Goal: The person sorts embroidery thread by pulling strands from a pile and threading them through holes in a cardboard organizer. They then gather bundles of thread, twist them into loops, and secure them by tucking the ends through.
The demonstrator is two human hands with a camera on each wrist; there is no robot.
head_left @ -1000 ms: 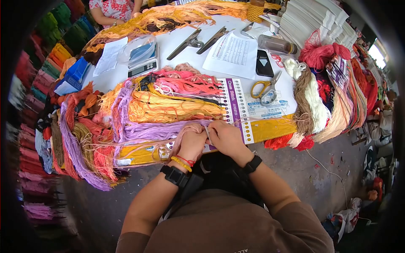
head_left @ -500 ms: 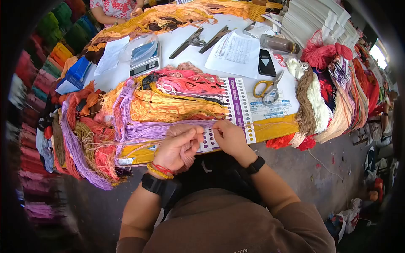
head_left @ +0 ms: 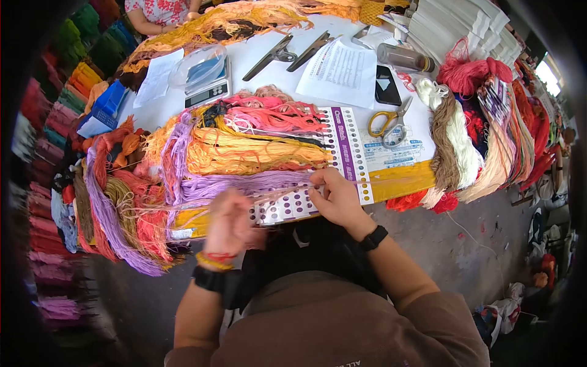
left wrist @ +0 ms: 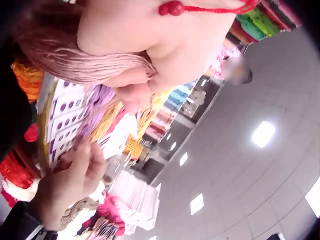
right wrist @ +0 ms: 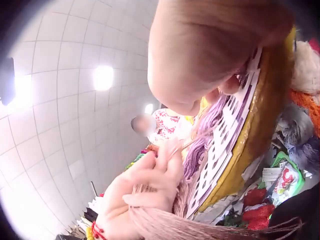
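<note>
My left hand [head_left: 229, 223], blurred in the head view, is raised over the table's front edge. In the left wrist view its fingers curl round a dusty-pink thread bundle [left wrist: 95, 65], whose strands hang past the palm in the right wrist view. Thin pink strands [head_left: 275, 194] stretch from it toward my right hand [head_left: 336, 197]. The right fingertips pinch at the strands over the punched white card [head_left: 287, 207], beside its purple-striped part. Lilac threads [head_left: 238, 185] lie just behind the strands.
Yellow-orange threads [head_left: 257, 153] and pink-red threads lie across the table. Scissors [head_left: 391, 127], a phone [head_left: 387, 85], a printed sheet [head_left: 339, 73], metal clips and a scale [head_left: 208, 92] are farther back. More skeins hang at both sides. Another person [head_left: 162, 13] is across the table.
My left hand has moved away from the right hand, to the left, drawing thin strands out between them. The right hand has stayed near the card's holes.
</note>
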